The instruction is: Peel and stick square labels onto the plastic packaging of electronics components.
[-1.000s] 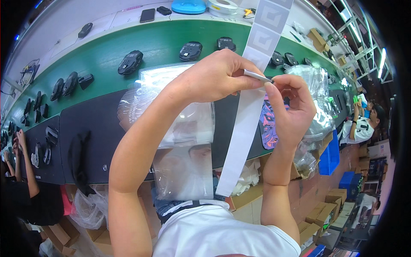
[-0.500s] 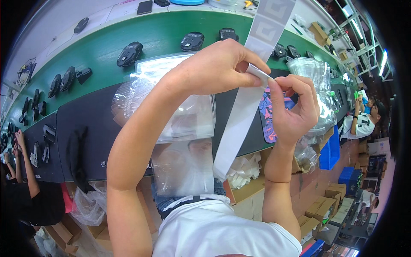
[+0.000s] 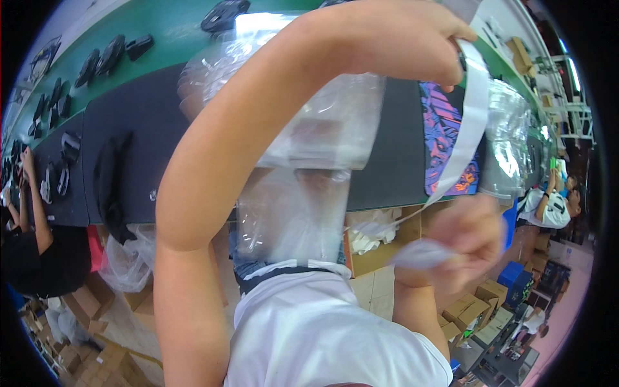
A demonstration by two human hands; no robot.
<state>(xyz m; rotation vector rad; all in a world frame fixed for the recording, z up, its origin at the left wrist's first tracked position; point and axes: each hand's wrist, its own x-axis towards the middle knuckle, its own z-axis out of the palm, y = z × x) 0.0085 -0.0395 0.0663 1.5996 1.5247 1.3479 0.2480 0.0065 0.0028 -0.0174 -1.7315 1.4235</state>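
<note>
My left hand (image 3: 422,48) reaches across the bench, fingers closed on a long white label strip (image 3: 474,116). The strip hangs and curves down toward an open cardboard box. Lower down, my right hand (image 3: 467,242) is smeared by motion, with a pale, thin label-like piece (image 3: 422,255) at its fingers. Beneath my left forearm lies a fanned stack of clear plastic bags (image 3: 322,129). Another clear bag (image 3: 290,216) hangs over the bench's near edge. Just behind the strip is a purple-and-orange patterned mat (image 3: 442,142).
More clear bags (image 3: 506,142) lie right of the mat. Black computer mice (image 3: 111,53) sit on the green surface (image 3: 167,32). Crumpled white strips fill the cardboard box (image 3: 387,258) below the bench. Another person's arm (image 3: 39,193) works at the far left.
My left hand has moved up and right with the strip. My right hand has parted from it and dropped lower, the pale piece at its fingers. The view has shifted.
</note>
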